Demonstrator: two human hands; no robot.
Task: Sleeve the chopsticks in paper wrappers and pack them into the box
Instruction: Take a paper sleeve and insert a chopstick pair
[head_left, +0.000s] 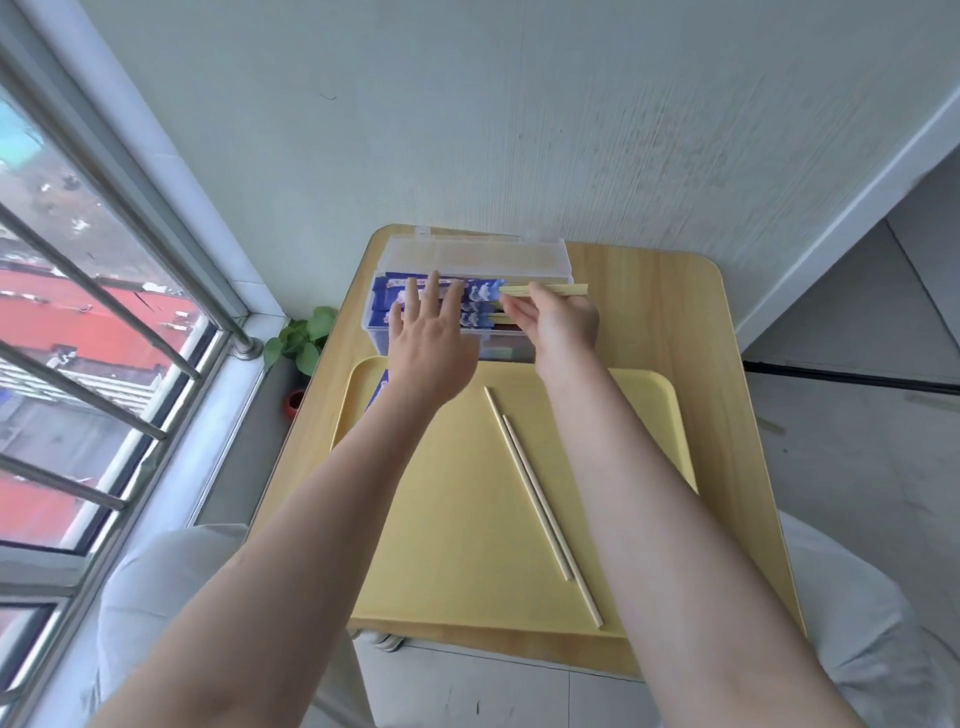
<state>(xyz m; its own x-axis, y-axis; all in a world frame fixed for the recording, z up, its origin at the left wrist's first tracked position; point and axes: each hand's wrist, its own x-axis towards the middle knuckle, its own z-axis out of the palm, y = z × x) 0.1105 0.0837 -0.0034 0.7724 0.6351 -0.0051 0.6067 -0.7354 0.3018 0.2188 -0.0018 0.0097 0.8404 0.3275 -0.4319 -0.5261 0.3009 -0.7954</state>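
While my knees in pale trousers (171, 597) sit at the near edge of the wooden table (675, 332), a yellow tray (457, 519) lies on it with two bare chopsticks (540, 499) side by side, slanting from upper left to lower right between my forearms. At the tray's far left corner a blue wrapper (382, 387) peeks out, mostly hidden under my left wrist. Past the tray stands the clear plastic box (519, 351), its lid (472, 255) tipped back toward the wall. My left hand (428, 343) is spread flat, fingers straight, over the blue sleeved chopsticks (480, 318) lying in the box. My right hand (558, 319) pinches a sleeved pair (543, 289) at its bare wooden end, held level over the box's far side; its blue sleeve has a white pattern, but any print is too blurred to read. A leafy plant (304, 340) in a red pot (296, 402) stands left of the table, below the barred window (104, 332).
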